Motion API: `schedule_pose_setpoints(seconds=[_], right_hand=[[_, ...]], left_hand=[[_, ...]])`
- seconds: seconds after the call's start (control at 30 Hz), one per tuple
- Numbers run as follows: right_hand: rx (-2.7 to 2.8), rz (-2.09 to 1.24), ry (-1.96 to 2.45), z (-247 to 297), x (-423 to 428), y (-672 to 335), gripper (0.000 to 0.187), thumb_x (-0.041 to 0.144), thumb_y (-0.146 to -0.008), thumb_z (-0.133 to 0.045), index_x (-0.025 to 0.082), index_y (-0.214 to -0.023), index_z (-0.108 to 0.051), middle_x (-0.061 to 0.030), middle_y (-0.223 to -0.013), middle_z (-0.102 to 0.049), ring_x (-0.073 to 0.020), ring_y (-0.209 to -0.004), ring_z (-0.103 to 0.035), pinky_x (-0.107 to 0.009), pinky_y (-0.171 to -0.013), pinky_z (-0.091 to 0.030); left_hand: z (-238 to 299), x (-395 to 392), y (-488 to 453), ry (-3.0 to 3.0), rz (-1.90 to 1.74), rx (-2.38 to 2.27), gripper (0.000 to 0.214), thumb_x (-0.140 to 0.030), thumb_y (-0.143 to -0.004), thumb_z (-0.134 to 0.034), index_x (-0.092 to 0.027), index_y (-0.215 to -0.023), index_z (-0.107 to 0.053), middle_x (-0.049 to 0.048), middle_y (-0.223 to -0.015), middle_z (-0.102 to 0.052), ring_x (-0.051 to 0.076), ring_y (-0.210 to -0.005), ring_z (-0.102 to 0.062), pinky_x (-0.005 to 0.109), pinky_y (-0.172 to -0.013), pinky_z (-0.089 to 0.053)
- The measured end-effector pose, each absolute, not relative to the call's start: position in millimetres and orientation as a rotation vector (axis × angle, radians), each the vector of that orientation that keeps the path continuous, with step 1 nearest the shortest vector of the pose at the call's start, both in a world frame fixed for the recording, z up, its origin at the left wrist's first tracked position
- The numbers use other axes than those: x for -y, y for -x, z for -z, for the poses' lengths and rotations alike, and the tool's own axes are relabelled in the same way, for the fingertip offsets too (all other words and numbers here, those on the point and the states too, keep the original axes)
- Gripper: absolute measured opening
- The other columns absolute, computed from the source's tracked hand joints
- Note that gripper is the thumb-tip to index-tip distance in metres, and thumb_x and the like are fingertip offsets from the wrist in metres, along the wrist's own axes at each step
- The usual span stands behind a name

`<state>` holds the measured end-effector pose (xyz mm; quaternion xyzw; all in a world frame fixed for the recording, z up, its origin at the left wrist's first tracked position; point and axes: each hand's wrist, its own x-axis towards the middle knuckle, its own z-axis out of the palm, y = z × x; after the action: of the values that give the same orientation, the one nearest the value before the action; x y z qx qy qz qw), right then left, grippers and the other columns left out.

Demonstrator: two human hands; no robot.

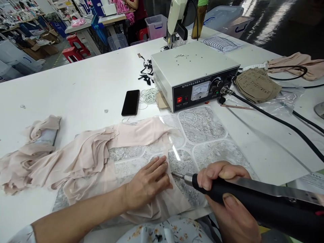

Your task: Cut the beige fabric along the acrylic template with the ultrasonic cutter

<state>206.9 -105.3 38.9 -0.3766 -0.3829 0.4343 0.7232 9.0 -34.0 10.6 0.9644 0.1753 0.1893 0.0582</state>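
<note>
My left hand (149, 184) lies flat with fingers stretched on a sheer pale pink fabric piece (174, 199), holding nothing. Beneath the fabric is a clear-topped mat with a grey stone pattern (210, 153). My right hand (233, 206) is wrapped round the thick black handle of a handheld ultrasonic welder (255, 199). Its thin metal tip points left and sits at the fabric's edge, just right of my left fingertips; whether it touches cannot be made out. Left of my hand, a pile of pink fabric pieces (83, 155) spreads over the mat and table.
A welder control box (194, 74) stands at the back, its black cable (278, 118) running along the right. Near it are a phone (130, 102), white elastic cord (149, 96), brown card patterns (257, 84) and black scraps (145, 72). A person sits beyond the table.
</note>
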Motion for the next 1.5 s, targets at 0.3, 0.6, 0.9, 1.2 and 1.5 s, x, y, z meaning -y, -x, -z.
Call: schedule_pose_setpoints(seconds=[0.3, 0.6, 0.9, 1.2, 1.5], right_hand=[[0.886, -0.954, 0.82, -38.9, 101.7, -209.6, 0.008, 0.026, -0.087, -0.055, 0.026, -0.095, -0.053, -0.0013, -0.082, -0.051, -0.0129, -0.064, -0.052, -0.033, -0.06, -0.051], [0.846, -0.974, 0.84, -38.2, 104.8, -207.9, 0.009, 0.027, -0.087, -0.054, 0.026, -0.096, -0.051, -0.0013, -0.085, -0.05, -0.0133, -0.067, -0.052, -0.034, -0.063, -0.051], [0.86, -0.95, 0.842, -38.2, 103.9, -208.6, 0.009, 0.027, -0.085, -0.057, 0.026, -0.093, -0.053, -0.001, -0.082, -0.051, -0.0131, -0.063, -0.051, -0.034, -0.061, -0.051], [0.843, -0.995, 0.908, -45.3, 113.5, -204.8, 0.009, 0.026, -0.086, -0.054, 0.027, -0.095, -0.051, -0.0018, -0.083, -0.049, -0.0147, -0.069, -0.05, -0.033, -0.064, -0.05], [0.959, -1.018, 0.891, -31.6, 114.2, -213.3, 0.011, 0.027, -0.086, -0.053, 0.027, -0.096, -0.05, -0.0031, -0.083, -0.051, -0.0167, -0.07, -0.052, -0.037, -0.064, -0.052]], left_hand=[[-10.3, 34.8, -6.5, -2.938, -0.527, -0.512, 0.015, -0.023, -0.093, -0.057, -0.009, -0.098, -0.058, 0.0146, -0.114, -0.062, 0.031, -0.128, -0.048, 0.046, -0.107, -0.045], [-10.4, 34.6, -6.9, -2.956, -0.518, -0.508, 0.017, -0.025, -0.092, -0.059, -0.009, -0.096, -0.059, 0.015, -0.114, -0.062, 0.031, -0.129, -0.047, 0.046, -0.107, -0.044], [-8.1, 34.0, -6.8, -2.948, -0.558, -0.509, 0.017, -0.026, -0.092, -0.059, -0.009, -0.094, -0.06, 0.0152, -0.113, -0.063, 0.03, -0.13, -0.047, 0.045, -0.108, -0.044], [-8.6, 34.7, -5.0, -2.934, -0.553, -0.51, 0.016, -0.024, -0.094, -0.056, -0.009, -0.098, -0.06, 0.0158, -0.116, -0.062, 0.032, -0.13, -0.046, 0.046, -0.106, -0.045], [-6.6, 34.6, -3.9, -2.958, -0.536, -0.499, 0.016, -0.024, -0.092, -0.058, -0.01, -0.099, -0.061, 0.0161, -0.117, -0.062, 0.031, -0.132, -0.043, 0.046, -0.107, -0.044]])
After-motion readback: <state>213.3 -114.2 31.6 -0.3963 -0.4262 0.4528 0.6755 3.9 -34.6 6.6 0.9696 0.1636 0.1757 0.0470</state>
